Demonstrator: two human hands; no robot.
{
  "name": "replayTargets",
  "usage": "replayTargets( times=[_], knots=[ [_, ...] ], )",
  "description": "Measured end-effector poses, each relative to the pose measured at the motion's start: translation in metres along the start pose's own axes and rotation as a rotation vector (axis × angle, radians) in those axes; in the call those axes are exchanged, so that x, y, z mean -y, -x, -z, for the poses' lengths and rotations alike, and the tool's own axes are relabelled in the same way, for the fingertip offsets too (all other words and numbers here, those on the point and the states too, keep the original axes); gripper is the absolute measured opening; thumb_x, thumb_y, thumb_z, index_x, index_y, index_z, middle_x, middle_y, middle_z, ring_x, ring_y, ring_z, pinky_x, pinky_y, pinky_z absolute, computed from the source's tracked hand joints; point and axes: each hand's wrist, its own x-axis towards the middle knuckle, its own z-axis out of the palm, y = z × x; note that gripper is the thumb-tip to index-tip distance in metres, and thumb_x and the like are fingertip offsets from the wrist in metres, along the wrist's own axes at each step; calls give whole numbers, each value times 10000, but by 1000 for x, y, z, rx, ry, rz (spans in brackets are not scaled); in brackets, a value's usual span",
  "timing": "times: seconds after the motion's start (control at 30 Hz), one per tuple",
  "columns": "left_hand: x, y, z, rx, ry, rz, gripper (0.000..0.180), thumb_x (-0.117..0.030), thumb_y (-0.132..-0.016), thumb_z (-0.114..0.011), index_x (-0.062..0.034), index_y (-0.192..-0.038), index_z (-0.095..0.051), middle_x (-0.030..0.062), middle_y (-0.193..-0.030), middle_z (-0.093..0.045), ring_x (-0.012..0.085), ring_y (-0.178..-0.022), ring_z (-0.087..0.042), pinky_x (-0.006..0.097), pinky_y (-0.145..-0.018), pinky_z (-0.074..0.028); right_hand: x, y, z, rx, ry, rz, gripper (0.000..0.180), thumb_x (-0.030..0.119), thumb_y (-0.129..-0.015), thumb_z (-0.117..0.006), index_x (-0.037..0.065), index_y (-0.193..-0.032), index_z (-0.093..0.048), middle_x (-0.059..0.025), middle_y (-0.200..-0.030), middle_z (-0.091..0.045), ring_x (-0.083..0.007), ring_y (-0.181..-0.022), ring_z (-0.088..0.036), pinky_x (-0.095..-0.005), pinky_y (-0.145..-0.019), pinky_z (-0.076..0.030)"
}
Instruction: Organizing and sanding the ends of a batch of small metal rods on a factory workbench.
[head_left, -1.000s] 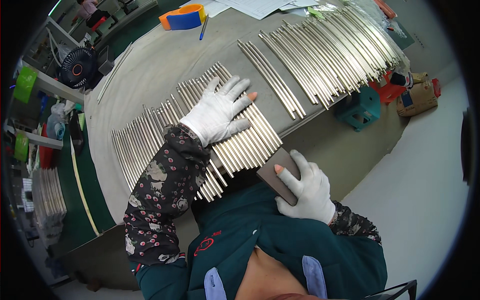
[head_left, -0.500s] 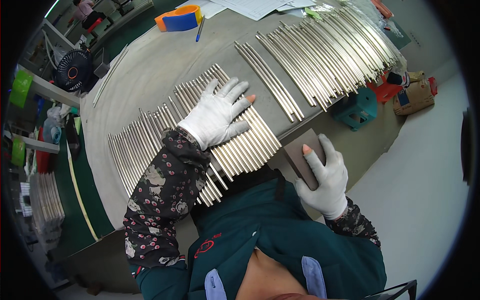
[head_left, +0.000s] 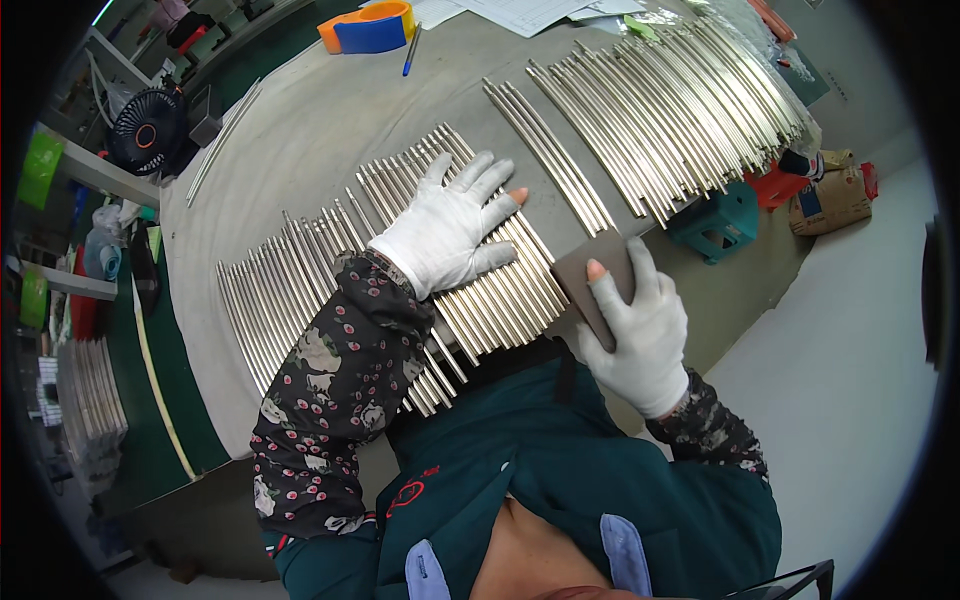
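Observation:
My left hand (head_left: 445, 232), in a white glove with one bare fingertip, lies flat with fingers spread on a row of thin silver metal rods (head_left: 505, 305). More rods (head_left: 270, 315) of this row reach left past my forearm, which covers part of them. In my right hand (head_left: 643, 345), also gloved with a bare fingertip, is a flat grey-brown block (head_left: 575, 282) resembling a sanding sponge. The block is at the table's near edge, beside the right ends of the rods under my left hand; whether it touches them I cannot tell.
Several separate rods (head_left: 550, 160) and a large bank of rods (head_left: 665, 120) lie farther right on the grey table (head_left: 300, 130). A tape roll (head_left: 370, 32), a pen (head_left: 412, 52) and papers (head_left: 520, 12) sit at the back. A teal stool (head_left: 715, 222) stands below right; a fan (head_left: 147, 133) is left.
My right hand has brought the block up and left, closer to the rods' near ends. My left hand stays spread on the rods, and the whole view has shifted slightly.

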Motion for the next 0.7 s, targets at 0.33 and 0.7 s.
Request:
replayTargets(
  times=[0.33,0.7],
  knots=[
    [3,-4,-4,1,-18,-27,651,-567,-910,-385,-126,-1389,-370,184,-1465,-308,363,-1377,-246,564,-1101,-168,-1,17,4,-19,-47,-29,674,203,-598,-729,161,-1241,-530,-258,-1277,-438,-334,-870,-544,-412,-686,-480],
    [1,-10,-1,44,17,0,648,-544,-914,-387,-113,-1398,-388,184,-1479,-294,331,-1396,-221,540,-1123,-115,-15,40,12,-43,-55,-172,618,170,-569,-708,137,-1176,-597,-242,-1291,-446,-338,-911,-531,-403,-785,-469]
  ],
)
